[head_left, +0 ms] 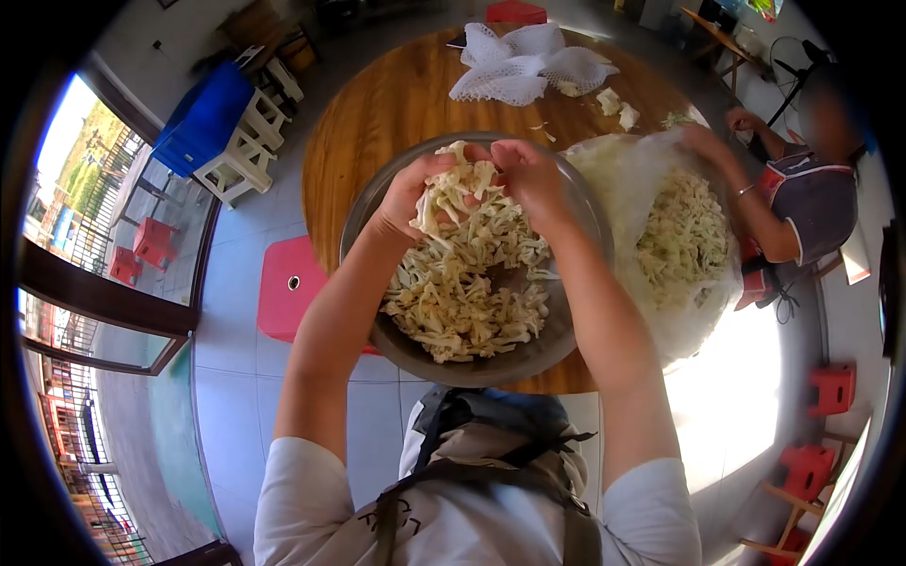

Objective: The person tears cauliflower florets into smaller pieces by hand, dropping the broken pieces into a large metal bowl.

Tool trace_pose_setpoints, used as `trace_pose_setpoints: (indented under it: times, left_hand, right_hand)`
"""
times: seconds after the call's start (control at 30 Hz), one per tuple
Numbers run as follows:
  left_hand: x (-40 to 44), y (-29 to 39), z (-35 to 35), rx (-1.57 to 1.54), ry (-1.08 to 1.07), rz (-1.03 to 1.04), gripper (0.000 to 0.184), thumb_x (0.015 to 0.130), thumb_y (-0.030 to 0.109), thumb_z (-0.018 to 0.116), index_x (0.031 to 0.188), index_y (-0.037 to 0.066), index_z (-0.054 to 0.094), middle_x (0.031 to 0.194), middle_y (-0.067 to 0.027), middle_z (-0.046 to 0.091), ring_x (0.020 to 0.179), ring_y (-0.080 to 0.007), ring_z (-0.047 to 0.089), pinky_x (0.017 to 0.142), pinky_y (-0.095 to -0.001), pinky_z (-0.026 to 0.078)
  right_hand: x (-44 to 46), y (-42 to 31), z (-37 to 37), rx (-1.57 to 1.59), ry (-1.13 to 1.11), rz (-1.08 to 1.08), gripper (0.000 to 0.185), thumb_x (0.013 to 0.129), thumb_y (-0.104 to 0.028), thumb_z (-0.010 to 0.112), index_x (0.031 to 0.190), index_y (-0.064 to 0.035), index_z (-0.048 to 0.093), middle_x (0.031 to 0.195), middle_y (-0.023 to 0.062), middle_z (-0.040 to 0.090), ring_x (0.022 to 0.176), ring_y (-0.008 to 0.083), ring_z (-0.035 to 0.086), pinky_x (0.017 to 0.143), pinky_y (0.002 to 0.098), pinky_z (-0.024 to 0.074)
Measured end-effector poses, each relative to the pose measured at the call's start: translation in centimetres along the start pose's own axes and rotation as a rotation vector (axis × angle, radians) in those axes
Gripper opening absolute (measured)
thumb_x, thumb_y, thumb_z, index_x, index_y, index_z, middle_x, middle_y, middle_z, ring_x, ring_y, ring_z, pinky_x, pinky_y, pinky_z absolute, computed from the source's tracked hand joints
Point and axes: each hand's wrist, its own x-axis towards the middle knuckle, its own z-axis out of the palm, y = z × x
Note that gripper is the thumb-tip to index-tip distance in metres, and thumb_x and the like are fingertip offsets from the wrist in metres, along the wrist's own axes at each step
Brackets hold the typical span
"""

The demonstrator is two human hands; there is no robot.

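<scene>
Cauliflower clump (pixel 458 193): raised over the far side of the metal basin (pixel 561 321), above loose cauliflower pieces (pixel 462 307). Risk, my judgement: bits could drop past the far rim, caused by a slack hold or a hard pull that close to it. Grip: left hand (pixel 411 193) curled firmly round the clump; right hand (pixel 531 179) at its upper right, fingers bent; I cannot tell whether they pinch it. Basin sits at the counter's (pixel 344 104) near edge. Beside it, 1 plastic bag (pixel 613 179) of pieces, 1 co-worker's hand (pixel 703 141) there.
</scene>
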Motion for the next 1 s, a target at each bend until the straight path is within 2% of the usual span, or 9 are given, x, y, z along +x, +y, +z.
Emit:
trace_pose_setpoints:
  times: [0.1, 0.23, 0.37, 0.47, 0.57, 0.67, 0.8, 0.93, 1.0]
  left_hand:
    - [0.9, 0.3, -1.8, -0.054, 0.116, 0.013, 0.032, 0.084, 0.028, 0.049, 0.104, 0.003, 0.052, 0.087, -0.0106, 0.056, 0.066, -0.0139, 0.055, 0.039, -0.0192, 0.043]
    - [1.2, 0.2, -1.7, -0.081, 0.353, 0.005, 0.024, 0.085, 0.026, 0.050, 0.094, 0.004, 0.057, 0.078, -0.0062, 0.058, 0.062, -0.0137, 0.058, 0.043, -0.0218, 0.045]
    - [1.1, 0.0, -1.8, -0.017, 0.387, -0.015, 0.021, 0.082, 0.022, 0.051, 0.093, 0.005, 0.057, 0.079, -0.0050, 0.059, 0.062, -0.0147, 0.058, 0.043, -0.0240, 0.043]
    - [1.1, -0.1, -1.9, 0.032, 0.375, -0.023, 0.020, 0.081, 0.021, 0.051, 0.093, 0.006, 0.057, 0.081, -0.0051, 0.059, 0.063, -0.0153, 0.058, 0.045, -0.0251, 0.044]
    - [0.9, 0.0, -1.7, 0.012, 0.377, -0.011, 0.019, 0.081, 0.019, 0.050, 0.094, 0.007, 0.055, 0.081, -0.0059, 0.059, 0.064, -0.0154, 0.058, 0.046, -0.0266, 0.045]
    - [1.0, 0.0, -1.9, 0.006, 0.445, 0.043, 0.018, 0.080, 0.015, 0.051, 0.096, 0.008, 0.053, 0.081, -0.0065, 0.059, 0.065, -0.0154, 0.058, 0.046, -0.0272, 0.045]
    - [1.1, -0.2, -2.3, -0.053, 0.433, 0.102, 0.017, 0.079, 0.010, 0.056, 0.096, 0.009, 0.052, 0.081, -0.0060, 0.058, 0.063, -0.0161, 0.059, 0.045, -0.0261, 0.045]
    - [0.8, 0.2, -1.8, -0.060, 0.374, -0.081, 0.013, 0.080, 0.014, 0.060, 0.090, 0.010, 0.053, 0.084, -0.0054, 0.059, 0.063, -0.0163, 0.060, 0.044, -0.0243, 0.045]
    - [0.7, 0.4, -1.7, 0.012, 0.337, -0.069, 0.013, 0.080, 0.015, 0.060, 0.090, 0.009, 0.054, 0.082, -0.0046, 0.059, 0.062, -0.0151, 0.060, 0.044, -0.0237, 0.045]
  right_hand:
    - [0.7, 0.5, -0.1, 0.215, -0.030, 0.078, 0.022, 0.090, -0.024, 0.051, 0.096, -0.0040, 0.059, 0.077, 0.0008, 0.058, 0.062, 0.0080, 0.051, 0.053, 0.0224, 0.0404]
    - [1.2, 0.6, -0.8, 0.418, -0.064, 0.154, 0.027, 0.092, -0.029, 0.049, 0.097, -0.0048, 0.060, 0.077, 0.0012, 0.058, 0.059, 0.0067, 0.048, 0.052, 0.0211, 0.0403]
    - [0.5, -0.5, -0.3, 0.390, -0.081, 0.236, 0.028, 0.090, -0.032, 0.052, 0.098, -0.0071, 0.060, 0.080, 0.0007, 0.059, 0.064, 0.0076, 0.053, 0.055, 0.0220, 0.0434]
    - [-0.7, -1.4, 0.7, 0.218, -0.105, 0.138, 0.025, 0.088, -0.029, 0.056, 0.100, -0.0071, 0.060, 0.084, 0.0001, 0.060, 0.070, 0.0080, 0.055, 0.062, 0.0224, 0.0455]
    - [-0.5, -0.7, 0.6, 0.174, -0.216, 0.084, 0.023, 0.085, -0.020, 0.060, 0.102, -0.0046, 0.059, 0.088, 0.0013, 0.060, 0.074, 0.0084, 0.056, 0.066, 0.0222, 0.0463]
    - [-0.1, -0.6, 0.3, 0.146, -0.172, 0.112, 0.023, 0.083, -0.012, 0.061, 0.103, -0.0008, 0.058, 0.089, 0.0031, 0.060, 0.075, 0.0092, 0.056, 0.067, 0.0221, 0.0463]
    - [0.3, -0.2, 0.2, 0.489, -0.126, 0.111, 0.021, 0.083, -0.007, 0.059, 0.101, 0.0014, 0.056, 0.089, 0.0052, 0.059, 0.077, 0.0114, 0.056, 0.071, 0.0222, 0.0468]
    - [0.3, -0.5, -0.1, 0.643, -0.112, 0.207, 0.023, 0.082, -0.007, 0.058, 0.103, -0.0016, 0.055, 0.093, 0.0058, 0.059, 0.083, 0.0127, 0.056, 0.074, 0.0233, 0.0470]
    - [0.4, -0.6, -0.2, 0.680, -0.151, 0.213, 0.023, 0.081, -0.007, 0.058, 0.104, -0.0032, 0.055, 0.094, 0.0044, 0.059, 0.084, 0.0115, 0.055, 0.074, 0.0227, 0.0460]
